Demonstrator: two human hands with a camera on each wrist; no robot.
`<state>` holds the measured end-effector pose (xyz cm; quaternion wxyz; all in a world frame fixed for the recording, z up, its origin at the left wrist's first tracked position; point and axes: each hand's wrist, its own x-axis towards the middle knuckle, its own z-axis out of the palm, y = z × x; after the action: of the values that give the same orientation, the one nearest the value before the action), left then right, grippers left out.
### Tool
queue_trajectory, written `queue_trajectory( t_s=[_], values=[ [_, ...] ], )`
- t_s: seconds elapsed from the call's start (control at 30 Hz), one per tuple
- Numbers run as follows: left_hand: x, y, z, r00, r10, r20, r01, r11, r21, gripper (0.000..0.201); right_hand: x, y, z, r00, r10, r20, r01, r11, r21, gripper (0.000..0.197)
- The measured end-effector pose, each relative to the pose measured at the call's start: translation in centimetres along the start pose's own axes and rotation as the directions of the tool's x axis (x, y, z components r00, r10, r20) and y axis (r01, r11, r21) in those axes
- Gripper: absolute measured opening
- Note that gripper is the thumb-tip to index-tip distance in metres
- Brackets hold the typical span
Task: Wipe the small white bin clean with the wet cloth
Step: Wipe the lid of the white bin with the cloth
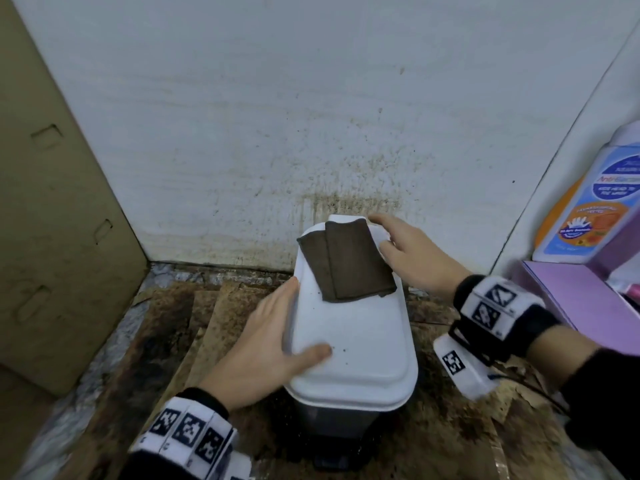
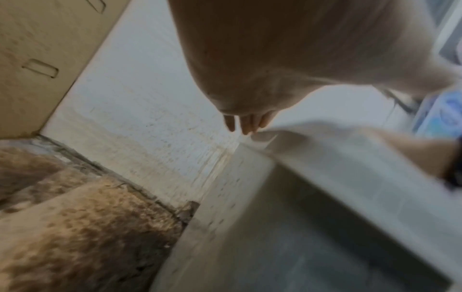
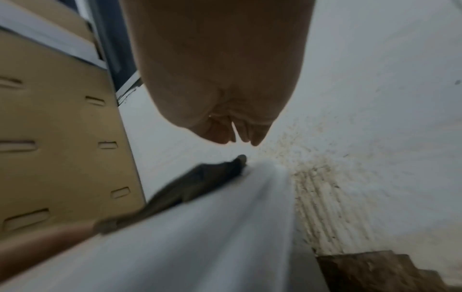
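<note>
The small white bin (image 1: 353, 341) stands on the stained floor (image 1: 194, 327) against the speckled wall (image 1: 277, 116), its lid shut. A folded brown cloth (image 1: 346, 261) lies flat on the far half of the lid, and dark specks dot the bare part nearer the person.

The left hand (image 1: 266, 344) rests against the bin's left edge: its fingers (image 1: 280, 299) lie straight along the side of the lid and the thumb lies across the top near the front, so the hand is released rather than clenched. The cloth is beyond that thumb and apart from it.

The right hand (image 1: 412, 254) is at the lid's far right corner with its fingers (image 1: 384, 221) spread and relaxed, holding nothing. The cloth lies just left of those fingers; whether they touch its edge I cannot tell.

A cardboard box (image 1: 52, 220) stands well left of the left fingers. A soap bottle (image 1: 595, 199) sits on a purple box (image 1: 581, 292) to the right of the right hand.
</note>
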<state>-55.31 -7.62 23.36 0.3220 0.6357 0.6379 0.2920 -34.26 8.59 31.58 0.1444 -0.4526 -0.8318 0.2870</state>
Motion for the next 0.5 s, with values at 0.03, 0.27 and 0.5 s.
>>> queue_trajectory(
  t_s=[0.03, 0.27, 0.5],
  values=[
    [0.4, 0.5, -0.6, 0.998, -0.013, -0.054, 0.011, 0.999, -0.033, 0.094, -0.9, 0.7, 0.2, 0.999, 0.000, -0.038, 0.000, 1.000, -0.005, 0.051],
    [9.4, 6.0, -1.9, 0.991, 0.092, -0.094, -0.052, 0.932, 0.358, 0.056, -4.5, 3.7, 4.1, 0.994, 0.080, -0.068, -0.070, 0.987, 0.148, 0.036],
    [14.6, 7.6, 1.3, 0.985, -0.115, 0.127, 0.013, 0.787, 0.617, 0.087, -4.6, 5.8, 5.8, 0.990, 0.093, -0.110, -0.043, 0.919, 0.391, 0.053]
  ],
)
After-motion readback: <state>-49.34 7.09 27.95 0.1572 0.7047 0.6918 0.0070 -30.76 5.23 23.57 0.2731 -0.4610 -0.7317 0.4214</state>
